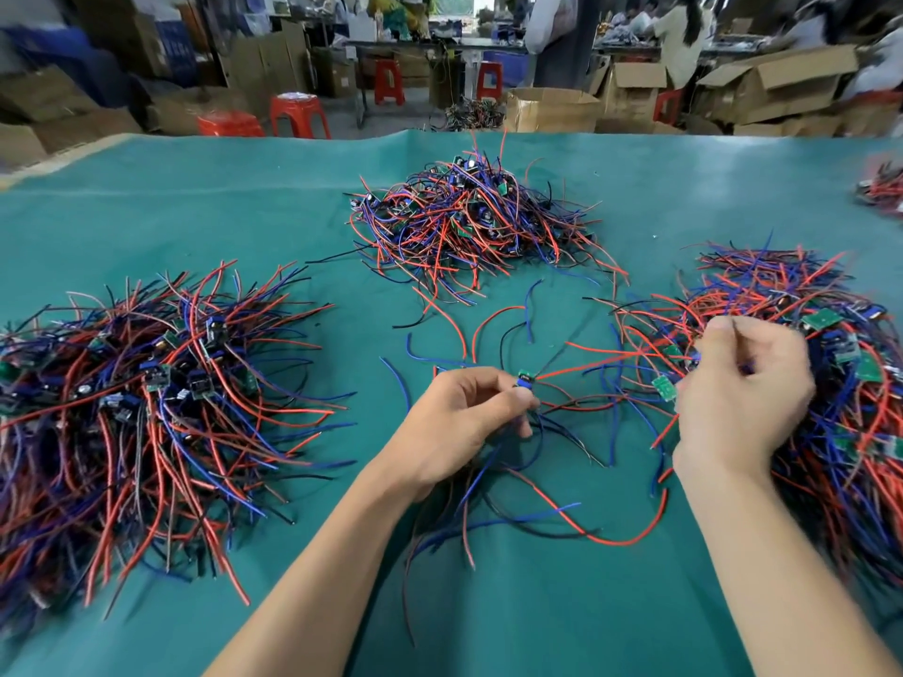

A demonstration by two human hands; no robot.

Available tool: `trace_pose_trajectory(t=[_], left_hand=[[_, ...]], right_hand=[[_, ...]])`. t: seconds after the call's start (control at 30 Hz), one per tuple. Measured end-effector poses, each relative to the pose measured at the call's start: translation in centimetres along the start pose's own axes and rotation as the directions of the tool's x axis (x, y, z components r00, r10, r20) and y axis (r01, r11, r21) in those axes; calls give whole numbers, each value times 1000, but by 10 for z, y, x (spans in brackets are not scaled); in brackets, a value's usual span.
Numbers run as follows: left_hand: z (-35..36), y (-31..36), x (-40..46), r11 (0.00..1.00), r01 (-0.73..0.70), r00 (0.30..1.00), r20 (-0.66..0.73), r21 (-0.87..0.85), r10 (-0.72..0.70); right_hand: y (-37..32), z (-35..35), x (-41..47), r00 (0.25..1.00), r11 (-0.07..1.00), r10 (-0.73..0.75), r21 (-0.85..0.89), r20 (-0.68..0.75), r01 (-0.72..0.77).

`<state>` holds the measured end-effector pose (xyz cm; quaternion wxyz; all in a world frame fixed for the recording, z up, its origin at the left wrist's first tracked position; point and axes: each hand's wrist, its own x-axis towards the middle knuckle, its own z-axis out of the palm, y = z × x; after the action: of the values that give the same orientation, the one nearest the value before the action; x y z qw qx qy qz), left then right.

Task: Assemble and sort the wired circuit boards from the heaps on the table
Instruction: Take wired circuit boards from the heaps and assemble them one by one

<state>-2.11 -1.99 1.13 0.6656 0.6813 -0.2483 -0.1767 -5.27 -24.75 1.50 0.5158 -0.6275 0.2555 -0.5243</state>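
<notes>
Item, left hand (459, 412): fingers (520, 398) pinched one small circuit board (525, 379), raised above the table (254, 207) at centre, its red, blue and black wires trailing right and towards me.

Item, right hand (742, 393): fingers curled over wires at the inner edge of the right heap (826, 383); a green board (663, 387) dangled just beside the palm. Which wire they gripped, I could not tell.

Item, loose wires (562, 510): strewn between my forearms.

Item, left heap (146, 398) and far heap (469, 217): well apart, untouched.

Handling note, my judgement: keep the pinched board steady, draw the snagged wires out slowly along their length, never yank across the tangle.
</notes>
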Motion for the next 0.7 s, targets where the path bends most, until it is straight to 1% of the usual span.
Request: trace_pose_trajectory(t=[0.03, 0.07, 0.1, 0.13, 0.17, 0.2, 0.23, 0.27, 0.3, 0.33, 0.43, 0.5, 0.53, 0.63, 0.7], left_hand=[[-1, -2, 0, 1000, -1, 1000, -10, -4, 1], [-1, -3, 0, 1000, -3, 1000, -22, -8, 3], [-2, -5, 1, 1000, -6, 999, -37, -10, 6], [-2, -6, 1, 1000, -9, 999, -50, -12, 8], [-3, -6, 1, 1000, -10, 998, -62, -9, 9], [-3, -7, 2, 1000, -12, 997, -70, 0, 12], [-3, -7, 2, 1000, -15, 997, -73, 13, 16], [-3, -7, 3, 1000, -19, 997, -71, 19, 21], [-3, -7, 3, 1000, -21, 997, -68, 19, 23], [-3, -6, 2, 1000, -20, 997, -68, 14, 21], [-3, -5, 1, 1000, -11, 997, -81, 14, 12], [-3, -5, 2, 1000, -18, 997, -75, 16, 19], [-3, -5, 2, 1000, -23, 998, -65, 3, 24], [-4, -4, 2, 999, -29, 999, -37, -28, 28], [-3, -4, 1, 999, -25, 1000, -17, -30, 25]], right_hand=[[-2, 1, -4, 998, 998, 46, 37, 40, -47], [-4, 2, -9, 989, 995, 80, 43, 127, -87], [-7, 4, -17, 960, 994, 99, 12, 261, -106], [-10, 7, -27, 899, 994, 106, -35, 425, -101], [-13, 10, -38, 806, 995, 96, -72, 584, -67], [-16, 13, -49, 708, 995, 75, -94, 702, -12], [-18, 15, -57, 638, 993, 45, -104, 768, 55], [-20, 16, -63, 601, 989, 17, -102, 799, 106], [-20, 17, -65, 588, 988, -8, -85, 809, 131], [-21, 17, -65, 589, 990, -26, -61, 808, 128], [-23, 14, -60, 604, 999, -44, 24, 796, 41], [-24, 14, -59, 612, 998, -66, 59, 788, 32], [-25, 15, -60, 631, 997, -71, 65, 773, 33], [-28, 16, -54, 745, 997, -76, 68, 663, 42], [-29, 13, -43, 805, 997, -56, 70, 590, 18]])
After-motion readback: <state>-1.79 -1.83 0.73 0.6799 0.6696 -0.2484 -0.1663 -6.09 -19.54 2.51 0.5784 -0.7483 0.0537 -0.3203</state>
